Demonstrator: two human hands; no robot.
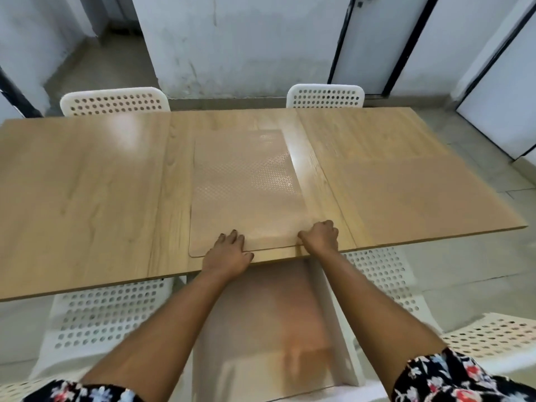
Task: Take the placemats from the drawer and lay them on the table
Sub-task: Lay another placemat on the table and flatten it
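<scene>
Whitewashed walls w/ black-framed doors sit behind a long light-wood counter (87, 184), with four white perforated plastic chairs around it: two at the far edge, two on your near side. Head view: a translucent, dimple-textured rectangular placemat (246, 187) lies flat at the counter's middle, its near edge just short of the counter's edge. Your left hand (229, 253) rests on the mat's near edge, fingers straight and spread, pressing down. Your right hand (320, 236) is at the mat's near right corner, fingers curled into a fist; can't tell if they pinch the mat. Below the counter edge, btwn your forearms, a white drawer (333, 314) stands pulled out. Floral sleeves show at the bottom corners.
</scene>
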